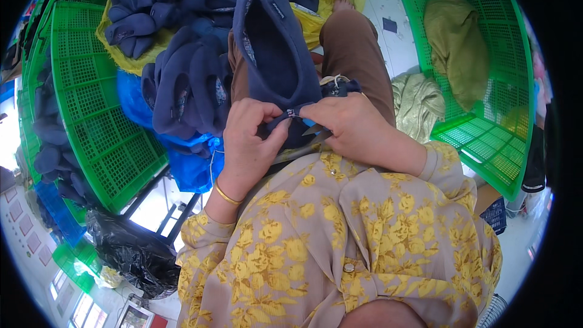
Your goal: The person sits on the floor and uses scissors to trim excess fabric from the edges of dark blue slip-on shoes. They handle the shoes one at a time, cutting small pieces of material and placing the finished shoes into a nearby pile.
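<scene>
A navy fabric slipper (pixel 306 48) lies across my lap with its long opening facing up and its patterned lining partly showing. At its near end, my left hand (pixel 252 130) pinches the navy fabric between thumb and forefinger, beside a small label (pixel 291 113). My right hand (pixel 349 124) presses the same spot with its thumb and forefinger. Dark pointed blades of small scissors (pixel 313 130) stick out from under the right fingers; the handles are hidden by that hand. A dark band with a pale tie (pixel 335 85) sits just beyond my right hand.
Several navy slippers (pixel 188 85) are stacked left of my knee, by blue plastic (pixel 191 167). A yellow sack (pixel 133 54) of slippers lies ahead. Green crates (pixel 100 115) stand left; another green crate (pixel 486 140) at right holds an olive bundle (pixel 455 48). A black bag (pixel 133 249) sits lower left.
</scene>
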Available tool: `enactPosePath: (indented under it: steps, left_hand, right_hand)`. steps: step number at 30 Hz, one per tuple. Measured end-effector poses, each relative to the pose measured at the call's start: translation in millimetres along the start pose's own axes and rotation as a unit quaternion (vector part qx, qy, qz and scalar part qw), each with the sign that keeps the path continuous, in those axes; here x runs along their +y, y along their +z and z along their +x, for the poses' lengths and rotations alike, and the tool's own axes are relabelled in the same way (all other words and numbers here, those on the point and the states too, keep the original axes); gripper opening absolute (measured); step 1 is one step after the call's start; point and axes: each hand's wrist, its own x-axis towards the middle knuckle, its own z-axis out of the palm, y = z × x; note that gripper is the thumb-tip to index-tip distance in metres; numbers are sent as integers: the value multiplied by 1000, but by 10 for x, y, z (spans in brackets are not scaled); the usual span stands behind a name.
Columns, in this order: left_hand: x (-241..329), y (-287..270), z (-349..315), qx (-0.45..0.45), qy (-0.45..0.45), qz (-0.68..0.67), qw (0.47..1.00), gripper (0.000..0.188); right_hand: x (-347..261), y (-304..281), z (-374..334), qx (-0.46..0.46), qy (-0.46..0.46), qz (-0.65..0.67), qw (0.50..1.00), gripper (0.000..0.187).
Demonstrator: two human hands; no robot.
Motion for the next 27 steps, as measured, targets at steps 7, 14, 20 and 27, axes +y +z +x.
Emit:
enactPosePath:
  steps: [7,14,20,27]
  left_hand:
    - [18,23,4,1,7,14,1000,17]
    - [23,76,-38,16,37,43,998,20]
    - [113,51,-90,38,94,94,990,19]
    - [39,65,-93,21,89,55,994,18]
  right_hand:
    - [-110,-16,66,-53,26,-52,997,14]
    - [-99,124,78,-46,69,-42,996,15]
    - [-102,54,-27,-60,146,39,987,23]
    - [-44,189,-54,-69,140,62,986,29]
